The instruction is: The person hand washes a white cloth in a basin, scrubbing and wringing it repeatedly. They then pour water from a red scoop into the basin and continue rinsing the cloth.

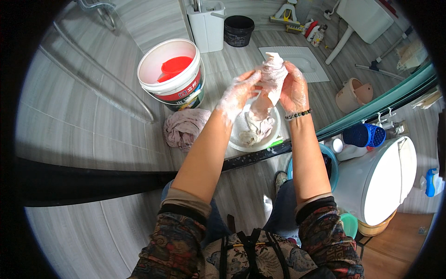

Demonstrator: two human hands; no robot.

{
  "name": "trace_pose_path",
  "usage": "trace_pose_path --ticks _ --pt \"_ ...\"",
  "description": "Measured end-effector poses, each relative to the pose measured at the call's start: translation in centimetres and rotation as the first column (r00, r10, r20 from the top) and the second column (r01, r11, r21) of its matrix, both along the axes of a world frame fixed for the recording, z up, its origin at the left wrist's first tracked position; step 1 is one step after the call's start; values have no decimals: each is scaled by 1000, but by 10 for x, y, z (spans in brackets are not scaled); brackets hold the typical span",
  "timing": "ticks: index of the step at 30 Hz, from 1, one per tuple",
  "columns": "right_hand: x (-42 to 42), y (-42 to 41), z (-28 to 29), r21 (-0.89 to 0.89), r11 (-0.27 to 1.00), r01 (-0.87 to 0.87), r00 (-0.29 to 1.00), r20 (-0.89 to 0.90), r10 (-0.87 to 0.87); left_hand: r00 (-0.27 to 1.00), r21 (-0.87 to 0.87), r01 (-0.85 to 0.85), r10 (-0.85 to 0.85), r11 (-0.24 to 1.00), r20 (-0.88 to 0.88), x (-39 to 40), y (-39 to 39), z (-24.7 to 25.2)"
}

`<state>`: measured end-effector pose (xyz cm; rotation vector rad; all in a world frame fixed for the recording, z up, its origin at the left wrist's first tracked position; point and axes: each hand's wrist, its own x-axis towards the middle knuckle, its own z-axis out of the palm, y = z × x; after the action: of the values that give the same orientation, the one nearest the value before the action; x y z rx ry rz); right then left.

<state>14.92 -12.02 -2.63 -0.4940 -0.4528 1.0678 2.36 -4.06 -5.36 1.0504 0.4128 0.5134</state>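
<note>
A wet, pale pinkish cloth (274,73) is bunched upright between my two soapy hands, its lower part hanging into a white basin (237,142). My left hand (240,91) holds it from the left, covered in suds. From the right, my right hand (294,87) grips it, with a beaded bracelet on that wrist. More crumpled wet cloth (260,127) lies in the basin under my hands. A green brush (275,143) is partly visible at the basin's near right edge. A heap of pinkish cloth (184,128) rests on the floor left of the basin.
A white paint bucket (168,91) holds a red scoop (177,66). Behind stand a black bucket (239,31) and a squat toilet (313,62). A black sill (258,157) crosses before me. A blue basin (327,153) and glass door edge (376,101) are at right.
</note>
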Motion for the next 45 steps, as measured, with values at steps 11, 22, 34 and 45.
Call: trace_pose_path --ticks 11,22,34,45 --pt "5 -9 0 -399 834 381 681 731 38 954 283 -287 245 915 173 -21 31 23" --pt "29 -12 -4 -309 873 378 886 392 -246 982 218 -184 189 958 0 -28 23 21" --pt "17 2 -15 -314 713 627 759 452 -469 960 -43 123 -108 992 257 -18 27 1" --pt "-26 24 -43 44 522 852 188 905 -383 947 -324 -255 303 911 107 27 -31 -11"
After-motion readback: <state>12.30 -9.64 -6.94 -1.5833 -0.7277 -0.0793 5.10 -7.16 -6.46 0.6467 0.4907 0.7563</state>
